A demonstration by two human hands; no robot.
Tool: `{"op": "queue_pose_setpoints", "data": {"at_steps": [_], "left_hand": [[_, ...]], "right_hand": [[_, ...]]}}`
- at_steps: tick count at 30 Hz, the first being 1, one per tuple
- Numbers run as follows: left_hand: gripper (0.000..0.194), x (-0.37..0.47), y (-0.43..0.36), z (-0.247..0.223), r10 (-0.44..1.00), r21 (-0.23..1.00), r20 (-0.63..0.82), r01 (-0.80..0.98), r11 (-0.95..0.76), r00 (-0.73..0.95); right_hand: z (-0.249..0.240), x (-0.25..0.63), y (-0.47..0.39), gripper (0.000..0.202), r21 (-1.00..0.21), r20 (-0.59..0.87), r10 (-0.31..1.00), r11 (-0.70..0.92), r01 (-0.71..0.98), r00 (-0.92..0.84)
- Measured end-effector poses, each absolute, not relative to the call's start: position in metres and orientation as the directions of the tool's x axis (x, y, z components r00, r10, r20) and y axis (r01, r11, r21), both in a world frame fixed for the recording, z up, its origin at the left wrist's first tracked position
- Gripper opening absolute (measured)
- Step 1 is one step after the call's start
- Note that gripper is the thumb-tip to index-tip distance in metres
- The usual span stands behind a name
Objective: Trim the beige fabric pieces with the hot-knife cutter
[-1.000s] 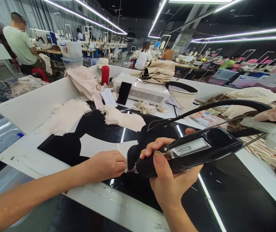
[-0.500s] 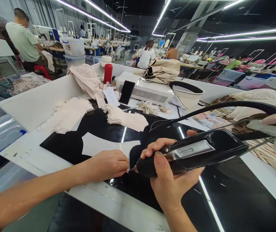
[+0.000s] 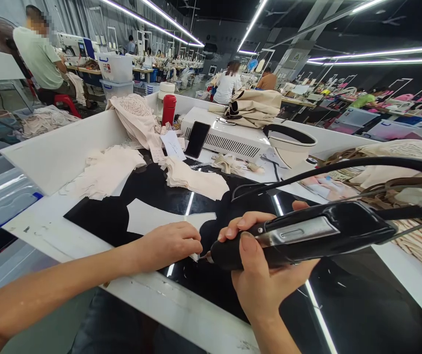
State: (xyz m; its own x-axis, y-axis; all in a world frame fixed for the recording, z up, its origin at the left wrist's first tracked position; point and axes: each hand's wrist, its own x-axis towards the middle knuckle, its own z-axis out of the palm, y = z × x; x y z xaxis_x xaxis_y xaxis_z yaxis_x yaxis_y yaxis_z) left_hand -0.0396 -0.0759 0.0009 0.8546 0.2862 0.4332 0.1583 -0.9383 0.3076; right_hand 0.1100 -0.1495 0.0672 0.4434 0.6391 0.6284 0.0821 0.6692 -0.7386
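My right hand (image 3: 260, 275) is wrapped round a black handheld power tool (image 3: 307, 241) with a silver plate on its side and a thick cable at its rear. The tool's narrow metal tip points left and almost meets my left fingertips. My left hand (image 3: 170, 246) is closed, its fingers pinching the near right end of a flat white cut piece (image 3: 150, 216). That piece lies on the glossy black board (image 3: 351, 295); my fingers hide its held corner. Just beyond it sits a stack of beige fabric pieces (image 3: 196, 181).
More beige fabric pieces (image 3: 113, 164) lie at left. Behind are a phone (image 3: 197, 139), a red bottle (image 3: 168, 109), a white vented box (image 3: 226, 137) and folded beige fabric (image 3: 257, 105). The tool's black cable (image 3: 344, 167) arches right. A seated person (image 3: 37, 61) is at far left.
The view has shifted slightly. My left hand and the tool tip stay close together at the white piece's near right end, with both grips unchanged.
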Motion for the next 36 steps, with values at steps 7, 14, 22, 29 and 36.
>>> {"op": "queue_pose_setpoints", "data": {"at_steps": [7, 14, 22, 29, 36], "left_hand": [[0.02, -0.045, -0.072, 0.001, 0.181, 0.271, 0.413, 0.069, -0.96, 0.893], [0.022, -0.053, -0.07, 0.001, 0.131, 0.269, 0.435, 0.011, -0.963, 0.891], [0.024, -0.054, -0.069, -0.001, 0.13, 0.255, 0.436, 0.017, -0.967, 0.89], [0.023, -0.053, -0.069, -0.003, 0.126, 0.242, 0.455, 0.014, -0.97, 0.881], [0.022, -0.052, -0.069, -0.005, 0.129, 0.241, 0.462, 0.016, -0.97, 0.878]], "right_hand": [[0.069, 0.109, -0.15, 0.059, -0.74, 0.622, 0.638, 0.668, 0.076, 0.455], [0.07, 0.109, -0.149, 0.057, -0.738, 0.625, 0.631, 0.669, 0.086, 0.458], [0.07, 0.109, -0.15, 0.056, -0.749, 0.616, 0.638, 0.656, 0.093, 0.462], [0.069, 0.11, -0.15, 0.054, -0.758, 0.61, 0.641, 0.644, 0.106, 0.466], [0.071, 0.111, -0.147, 0.057, -0.761, 0.594, 0.636, 0.643, 0.088, 0.493]]}}
